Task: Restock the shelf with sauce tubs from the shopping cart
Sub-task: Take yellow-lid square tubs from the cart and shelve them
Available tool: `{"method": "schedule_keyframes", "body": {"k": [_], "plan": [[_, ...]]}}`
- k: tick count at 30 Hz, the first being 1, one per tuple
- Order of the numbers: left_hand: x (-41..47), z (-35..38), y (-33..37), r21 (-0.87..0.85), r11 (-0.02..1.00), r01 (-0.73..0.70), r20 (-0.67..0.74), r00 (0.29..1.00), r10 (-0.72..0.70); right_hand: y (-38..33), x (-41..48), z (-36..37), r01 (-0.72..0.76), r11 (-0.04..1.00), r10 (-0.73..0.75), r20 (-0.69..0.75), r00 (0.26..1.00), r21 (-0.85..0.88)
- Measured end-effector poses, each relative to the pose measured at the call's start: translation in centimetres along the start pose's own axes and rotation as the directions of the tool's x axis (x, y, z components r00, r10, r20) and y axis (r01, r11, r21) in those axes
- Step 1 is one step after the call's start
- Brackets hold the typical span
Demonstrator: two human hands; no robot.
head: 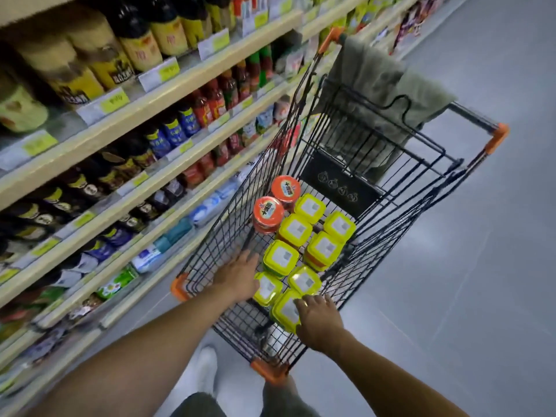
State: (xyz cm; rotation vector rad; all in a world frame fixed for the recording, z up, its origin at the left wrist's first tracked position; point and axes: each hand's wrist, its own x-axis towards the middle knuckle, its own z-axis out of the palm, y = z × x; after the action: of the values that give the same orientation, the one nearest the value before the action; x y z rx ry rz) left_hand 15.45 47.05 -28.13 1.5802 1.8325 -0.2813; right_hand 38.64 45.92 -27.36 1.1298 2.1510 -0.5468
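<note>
A black wire shopping cart (400,224) with orange corners stands in the aisle, right of the shelf (168,94). Several yellow-lidded sauce tubs (325,245) and two round orange-lidded tubs (268,211) sit in its basket. My left hand (239,273) reaches into the cart with fingers spread, against the left side of a near yellow tub (267,288). My right hand (317,322) rests on the nearest yellow tub (285,311), fingers curving over its lid and right side.
The shelf's several tiers hold dark sauce bottles, red bottles and packets, with price tags along the edges. A grey-green cloth (376,85) hangs over the cart's far handle end. Grey floor (481,266) lies to the right. My shoe (204,371) shows below.
</note>
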Motion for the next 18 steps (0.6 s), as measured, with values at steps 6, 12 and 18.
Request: {"method": "schedule_keyframes", "body": {"k": [6, 12, 18], "plan": [[5.0, 1.7, 1.9, -0.097, 0.987, 0.127, 0.044, 0.991, -0.123, 0.3, 4.2, 1.0, 0.032, 0.998, -0.023, 0.153, 0.988, -0.055], [8.4, 4.1, 3.6, -0.161, 0.961, 0.224, 0.059, 0.974, -0.218, 0.8, 7.5, 2.7, -0.015, 0.998, 0.027, 0.214, 0.977, -0.057], [11.9, 5.8, 5.2, -0.264, 0.915, 0.306, 0.107, 0.952, -0.288, 1.3, 9.5, 4.9, -0.035, 0.999, 0.037, 0.216, 0.976, -0.017]]}}
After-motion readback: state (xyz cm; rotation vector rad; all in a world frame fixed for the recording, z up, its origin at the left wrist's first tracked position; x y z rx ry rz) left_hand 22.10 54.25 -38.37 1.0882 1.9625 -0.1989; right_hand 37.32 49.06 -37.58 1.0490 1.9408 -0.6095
